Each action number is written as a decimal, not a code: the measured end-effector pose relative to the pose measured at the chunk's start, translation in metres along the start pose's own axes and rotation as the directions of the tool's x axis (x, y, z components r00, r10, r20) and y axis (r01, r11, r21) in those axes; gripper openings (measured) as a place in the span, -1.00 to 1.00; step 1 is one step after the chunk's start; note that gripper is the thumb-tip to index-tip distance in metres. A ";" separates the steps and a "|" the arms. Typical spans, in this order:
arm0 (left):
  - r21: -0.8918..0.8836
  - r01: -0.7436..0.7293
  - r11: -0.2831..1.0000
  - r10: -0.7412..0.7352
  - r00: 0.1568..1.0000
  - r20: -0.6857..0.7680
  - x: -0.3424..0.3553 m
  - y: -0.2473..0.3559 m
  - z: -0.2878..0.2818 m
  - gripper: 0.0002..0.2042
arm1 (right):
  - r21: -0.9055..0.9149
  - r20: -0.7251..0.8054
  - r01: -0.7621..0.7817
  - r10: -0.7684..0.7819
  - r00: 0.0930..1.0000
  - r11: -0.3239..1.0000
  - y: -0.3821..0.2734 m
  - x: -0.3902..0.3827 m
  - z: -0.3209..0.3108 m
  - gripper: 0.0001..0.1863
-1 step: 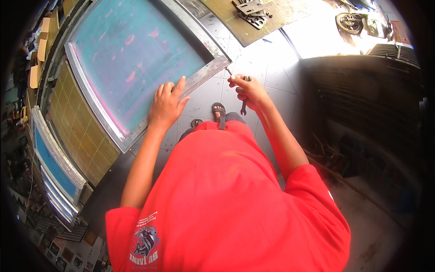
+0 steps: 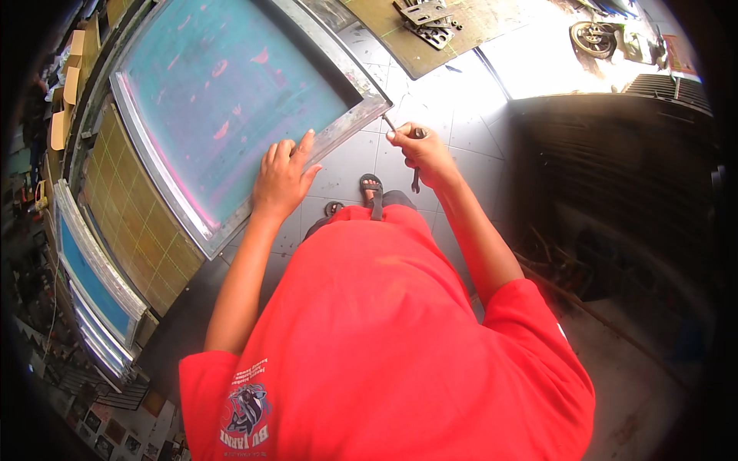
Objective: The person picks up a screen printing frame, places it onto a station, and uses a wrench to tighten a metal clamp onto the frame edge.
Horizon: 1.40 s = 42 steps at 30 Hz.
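Note:
A metal-framed printing screen with blue-green, pink-blotched mesh lies ahead to the left. My left hand rests on its near rim, fingers spread and palm down. Just off the frame's right corner is my right hand, its thumb and forefinger pinching a thin dark rod that reaches toward the corner. An open-end wrench is also held in the right hand, its jaw hanging below the curled fingers. Whether the rod's tip enters the frame is too small to tell.
A yellowish board at the top carries a pile of slotted metal plates. Another gridded board and more blue screens stand at the left. A dark slatted structure fills the right side. Tiled floor shows below the screen.
My right fingers have turned and shifted slightly, and the wrench has swung a little with them. My left hand and the screen stay put.

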<state>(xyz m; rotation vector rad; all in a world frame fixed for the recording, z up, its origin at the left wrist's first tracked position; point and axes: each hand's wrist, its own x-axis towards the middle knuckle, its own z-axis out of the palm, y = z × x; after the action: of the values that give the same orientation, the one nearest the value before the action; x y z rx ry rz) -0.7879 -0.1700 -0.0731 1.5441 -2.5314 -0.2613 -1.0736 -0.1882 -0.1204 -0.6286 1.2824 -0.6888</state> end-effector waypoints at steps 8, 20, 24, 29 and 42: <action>0.005 0.022 1.000 -0.022 1.000 0.011 0.000 0.002 -0.001 -0.40 | 0.189 0.183 -0.184 0.150 0.972 0.965 -0.016 -0.009 0.000 -0.69; 0.003 0.023 1.000 -0.023 1.000 -0.001 0.000 0.002 0.000 -0.40 | 0.226 0.150 -0.137 0.105 0.983 0.965 -0.028 -0.014 0.005 -0.74; 0.002 0.018 1.000 -0.018 1.000 -0.011 0.001 0.002 -0.001 -0.40 | 0.259 0.205 -0.159 0.107 0.973 0.953 -0.017 -0.007 -0.001 -0.77; 0.007 0.018 1.000 -0.018 1.000 -0.008 0.000 0.003 -0.001 -0.40 | 0.104 0.133 -0.053 0.039 0.990 0.993 -0.004 0.003 -0.005 -0.74; 0.004 0.026 1.000 -0.026 0.999 -0.025 0.000 0.004 -0.002 -0.42 | 0.197 0.212 -0.123 0.080 0.974 0.973 -0.008 0.002 -0.009 -0.69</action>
<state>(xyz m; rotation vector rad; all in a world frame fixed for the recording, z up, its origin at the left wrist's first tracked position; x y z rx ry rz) -0.7909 -0.1681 -0.0700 1.5722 -2.4965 -0.2394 -1.0827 -0.1952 -0.1169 -0.4449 1.0299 -0.6465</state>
